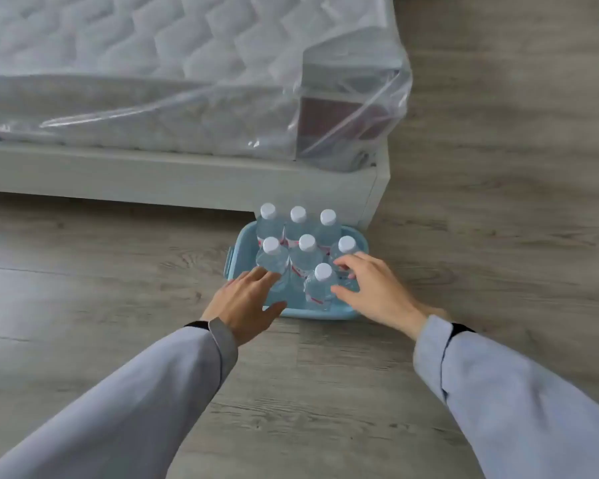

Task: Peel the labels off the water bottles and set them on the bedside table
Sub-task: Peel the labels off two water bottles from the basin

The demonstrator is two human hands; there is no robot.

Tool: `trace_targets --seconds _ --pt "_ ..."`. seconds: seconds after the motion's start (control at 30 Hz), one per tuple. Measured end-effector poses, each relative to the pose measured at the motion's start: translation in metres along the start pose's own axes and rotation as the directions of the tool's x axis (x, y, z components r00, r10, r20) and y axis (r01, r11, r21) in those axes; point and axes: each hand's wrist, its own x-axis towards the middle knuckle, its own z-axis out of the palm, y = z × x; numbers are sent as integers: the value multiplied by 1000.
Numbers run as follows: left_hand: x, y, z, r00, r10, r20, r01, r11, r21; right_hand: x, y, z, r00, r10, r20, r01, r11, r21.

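Note:
Several clear water bottles with white caps and red-and-white labels stand upright in a light blue plastic basket (241,238) on the floor. The nearest bottle (320,286) stands alone at the front of the basket. My left hand (246,302) hovers over the basket's front left corner, fingers spread and holding nothing. My right hand (370,288) reaches in from the right, fingers apart, its fingertips beside the nearest bottle and the right bottle of the middle row (346,245). Whether they touch a bottle is unclear.
The basket sits on a grey wood-look floor (118,264) against the corner of a white bed frame (187,181). A quilted mattress (153,46) wrapped in clear plastic lies on the frame. No bedside table is in view.

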Motion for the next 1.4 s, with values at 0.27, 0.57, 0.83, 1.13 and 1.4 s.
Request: trace_targets --seconds 0.27,0.57,0.83,1.13,1.4 --pt "21 -17 39 997 60 -58 -59 998 20 25 20 44 975 -56 -214 62 998 22" --pt "12 -11 43 995 46 -84 -57 990 -131 13 11 40 939 -111 -325 131 991 40" --pt "3 8 27 996 26 -81 -61 881 -470 -21 -44 -44 867 -240 -437 319 940 117" --pt "-10 45 -43 960 197 -198 -279 683 -675 -55 -77 -104 865 -342 -367 439 870 224" --pt "-32 78 -39 892 -5 -452 -315 712 -628 -55 -89 -103 855 -286 -432 442 837 322"
